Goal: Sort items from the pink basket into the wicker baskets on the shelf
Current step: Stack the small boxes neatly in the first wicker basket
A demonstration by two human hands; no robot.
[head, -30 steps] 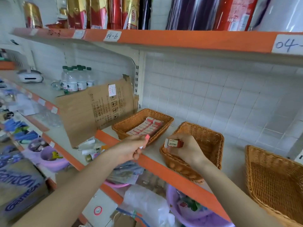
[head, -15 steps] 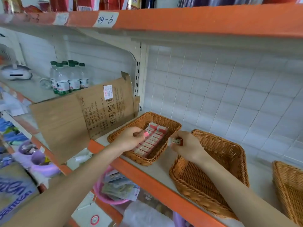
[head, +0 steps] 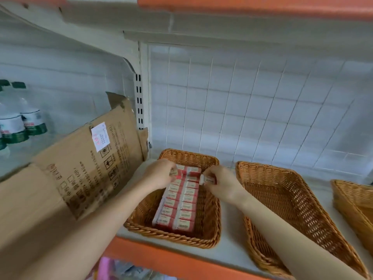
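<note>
Pinched at the fingertips of the right hand: a small red-and-white box, held just above the far end of the left wicker basket. Lies long axis left to right, label up, the same way as the packed boxes standing in two rows down the basket. Sticks out to the left of the holding fingers, nearly touching the far end of the right-hand row. Directly toward the body from this hand, a strip of bare basket floor beside that row; probably the nearest free place, reached by lowering and drawing back with no turn of the box.

Across the rows, level with the right hand, the left hand, fingers curled over the far end of the left row with another small box at the fingertips; gripped or only touched, cannot tell.

Right of the right wrist, an empty second wicker basket. Left of the left forearm, leaning cardboard.
</note>
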